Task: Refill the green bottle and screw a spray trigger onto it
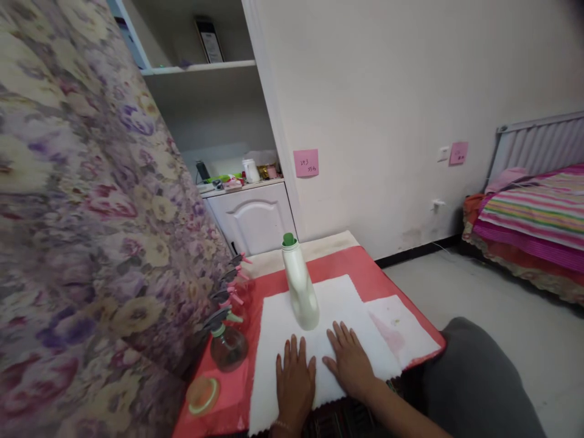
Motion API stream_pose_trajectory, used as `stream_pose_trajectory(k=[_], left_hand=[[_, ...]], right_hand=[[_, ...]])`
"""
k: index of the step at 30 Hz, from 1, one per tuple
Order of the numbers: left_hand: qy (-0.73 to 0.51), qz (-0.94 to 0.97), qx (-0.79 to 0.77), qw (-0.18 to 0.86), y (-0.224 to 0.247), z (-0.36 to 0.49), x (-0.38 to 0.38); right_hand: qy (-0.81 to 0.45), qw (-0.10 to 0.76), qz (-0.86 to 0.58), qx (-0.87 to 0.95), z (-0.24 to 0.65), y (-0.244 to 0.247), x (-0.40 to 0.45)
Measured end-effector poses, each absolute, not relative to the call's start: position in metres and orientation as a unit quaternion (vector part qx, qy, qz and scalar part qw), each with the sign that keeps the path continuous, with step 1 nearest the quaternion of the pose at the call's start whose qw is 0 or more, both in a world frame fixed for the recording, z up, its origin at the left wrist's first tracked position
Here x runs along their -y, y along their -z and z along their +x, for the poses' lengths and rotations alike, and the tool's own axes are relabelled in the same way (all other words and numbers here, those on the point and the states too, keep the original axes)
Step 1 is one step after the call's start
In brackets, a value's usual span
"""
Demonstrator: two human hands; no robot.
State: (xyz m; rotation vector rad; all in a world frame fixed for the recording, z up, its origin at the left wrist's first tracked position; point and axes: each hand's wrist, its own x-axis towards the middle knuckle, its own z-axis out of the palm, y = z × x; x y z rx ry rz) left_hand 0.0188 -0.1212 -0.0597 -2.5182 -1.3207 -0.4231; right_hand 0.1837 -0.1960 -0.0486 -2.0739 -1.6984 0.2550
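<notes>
Behind everything you face a pale wall, and a floral curtain fills the area on your left. Off to your right, well apart from you, is a bed with striped covers, while a white cabinet with open shelves stands beyond the far left side of your table. That table has a red cover with a pale strip along the far edge. On it, right in front of you, a white cloth is spread out, and a smaller white sheet with a pinkish patch meets it on the right; you cannot tell which edge lies on top. The pale green bottle stands on the white cloth, ahead of your hands and between them. Your left hand lies palm down on the cloth's near part, fingers wide and pointing away from you. Your right hand rests palm down too, fingers spread, angled inward, near the bottle's base. Along the table's left side you have a row of spray bottles, the nearest one clear and rounded. A pink note is on the wall by the cabinet, and a round lid-like piece lies near the table's left edge. Smallest, a green piece sits at the bottle's mouth.
</notes>
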Motion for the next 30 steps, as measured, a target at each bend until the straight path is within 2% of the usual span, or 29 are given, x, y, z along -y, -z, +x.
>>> stream_pose_trajectory(k=[6,12,22,30], left_hand=[[0.145,-0.862,0.470,0.120,0.056,0.001,0.122],[0.122,-0.848,0.504,0.110,0.054,-0.021,0.124],[0.113,-0.830,0.540,0.079,0.032,0.012,0.081],[0.119,-0.823,0.539,0.135,0.046,0.009,0.067]], right_hand=[[-0.092,0.202,-0.766,0.603,0.194,0.041,0.201],[-0.079,0.196,-0.769,0.603,0.208,0.053,0.214],[-0.078,0.207,-0.790,0.571,0.215,0.038,0.171],[-0.085,0.196,-0.793,0.571,0.222,0.052,0.163]])
